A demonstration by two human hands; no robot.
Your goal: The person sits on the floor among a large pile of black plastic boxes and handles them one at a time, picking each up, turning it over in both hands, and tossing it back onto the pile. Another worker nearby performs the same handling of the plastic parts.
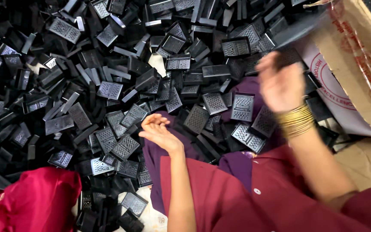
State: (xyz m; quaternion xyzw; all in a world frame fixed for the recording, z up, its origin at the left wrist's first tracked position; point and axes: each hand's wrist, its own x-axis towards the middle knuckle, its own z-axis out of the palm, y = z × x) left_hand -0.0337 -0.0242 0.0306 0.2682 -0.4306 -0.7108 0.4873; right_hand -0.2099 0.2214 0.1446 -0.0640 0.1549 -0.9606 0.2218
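Heap of grille parts [108, 90] spread from nine through twelve to one o'clock. Left hand [159, 131] near centre, resting at the heap's edge on cloth [153, 159]. Right hand [282, 83] at two o'clock, raised over the heap, perhaps gripping a part, though blurred. Cardboard box [361, 51] at two o'clock, just beyond that hand. Fabric bundle [35, 202] at eight o'clock, upon the parts.

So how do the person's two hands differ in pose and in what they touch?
The left hand lies low, palm up, fingers loosely curled, and looks empty; the right hand is raised and blurred, fingertips against a black plastic part. The right wrist wears gold bangles; the left wrist is bare. Both hands are bare and sit over the heap of black grid parts.
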